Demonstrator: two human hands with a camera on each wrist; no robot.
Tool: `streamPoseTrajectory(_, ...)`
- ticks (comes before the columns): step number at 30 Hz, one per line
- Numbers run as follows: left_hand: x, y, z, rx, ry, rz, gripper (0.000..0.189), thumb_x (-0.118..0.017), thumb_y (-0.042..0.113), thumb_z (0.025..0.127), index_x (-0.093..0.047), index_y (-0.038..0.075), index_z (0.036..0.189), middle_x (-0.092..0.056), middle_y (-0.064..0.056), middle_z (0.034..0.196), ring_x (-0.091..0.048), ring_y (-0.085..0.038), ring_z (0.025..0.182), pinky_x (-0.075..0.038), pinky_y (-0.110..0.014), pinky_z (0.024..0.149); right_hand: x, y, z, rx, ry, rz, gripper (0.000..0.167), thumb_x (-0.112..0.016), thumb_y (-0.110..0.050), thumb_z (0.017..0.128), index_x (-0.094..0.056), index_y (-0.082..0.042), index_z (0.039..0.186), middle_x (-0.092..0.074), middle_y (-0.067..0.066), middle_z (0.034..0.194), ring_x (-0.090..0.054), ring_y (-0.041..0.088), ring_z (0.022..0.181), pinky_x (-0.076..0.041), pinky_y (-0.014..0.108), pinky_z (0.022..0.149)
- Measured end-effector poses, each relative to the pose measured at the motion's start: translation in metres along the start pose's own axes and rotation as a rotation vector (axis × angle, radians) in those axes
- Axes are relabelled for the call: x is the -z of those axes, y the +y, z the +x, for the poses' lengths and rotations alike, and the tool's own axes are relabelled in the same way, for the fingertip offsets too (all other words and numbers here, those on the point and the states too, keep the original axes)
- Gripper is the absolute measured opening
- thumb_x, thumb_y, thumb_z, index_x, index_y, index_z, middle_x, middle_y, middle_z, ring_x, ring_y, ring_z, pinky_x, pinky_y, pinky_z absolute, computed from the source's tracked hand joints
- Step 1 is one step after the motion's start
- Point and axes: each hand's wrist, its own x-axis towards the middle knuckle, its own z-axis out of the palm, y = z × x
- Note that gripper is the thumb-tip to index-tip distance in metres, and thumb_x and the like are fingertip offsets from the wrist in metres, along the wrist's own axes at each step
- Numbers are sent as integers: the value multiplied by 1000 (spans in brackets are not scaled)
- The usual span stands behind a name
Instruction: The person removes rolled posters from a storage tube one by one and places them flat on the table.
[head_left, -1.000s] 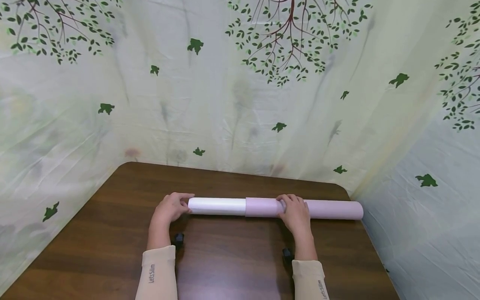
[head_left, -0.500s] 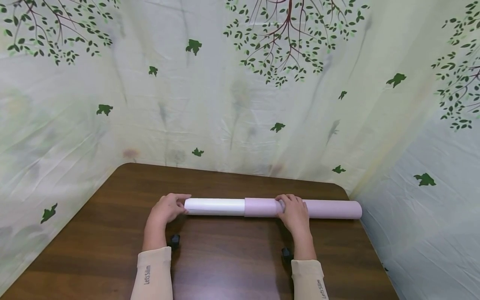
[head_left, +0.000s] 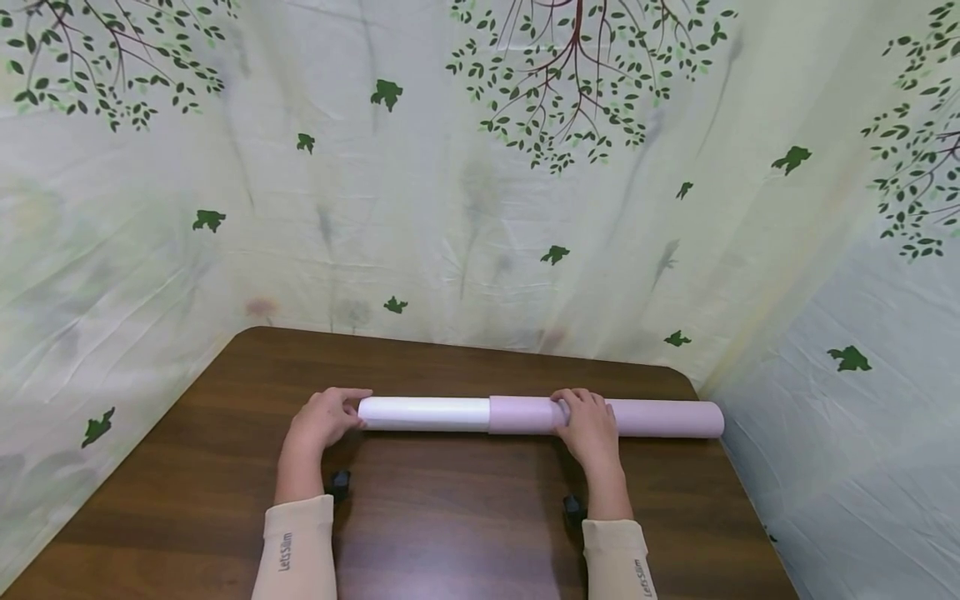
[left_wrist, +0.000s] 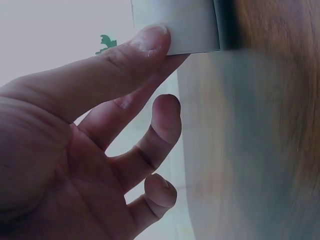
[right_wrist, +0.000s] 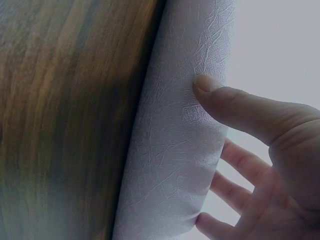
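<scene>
A long pale pink roll (head_left: 667, 418), which looks like wallpaper with a creased, embossed surface, lies across the table. A white tube (head_left: 427, 414) sticks out of its left end. My left hand (head_left: 322, 418) pinches the tube's left end; in the left wrist view the thumb (left_wrist: 152, 42) presses on the white rim while the lower fingers curl loosely, touching nothing. My right hand (head_left: 590, 423) grips the pink roll around its middle. In the right wrist view its thumb (right_wrist: 207, 85) lies on the near side and the other fingers reach round behind.
The brown wooden table (head_left: 450, 517) has rounded far corners. A pale curtain (head_left: 480, 208) printed with leaves and branches hangs behind and at both sides. The pink roll's right end reaches the table's right edge. Small dark devices (head_left: 575, 510) sit at both wrists.
My left hand has moved left with the white tube's end, so a longer stretch of white shows. My right hand and the pink roll have stayed almost still.
</scene>
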Motion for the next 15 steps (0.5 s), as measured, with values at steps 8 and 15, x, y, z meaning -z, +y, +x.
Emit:
streamPoseTrajectory(8,4,-5,-3,8,4,2,57,-76,10,94,-62,12,150,-73,-14,106,-58,-25,85,-44,-34,70,3,-2,-3,0,9,10,42,-89,-18,86,-72,-19,125,-64,18,144,-51,46,139,-36,67,118)
streamPoseTrajectory(15,6,-8,-4,8,11,16,56,-75,10,95,-62,11,149,-75,-14,107,-60,-25,85,-43,-34,69,3,-2,-4,-5,4,16,43,-89,-18,86,-72,-20,126,-63,17,145,-50,46,141,-36,66,119)
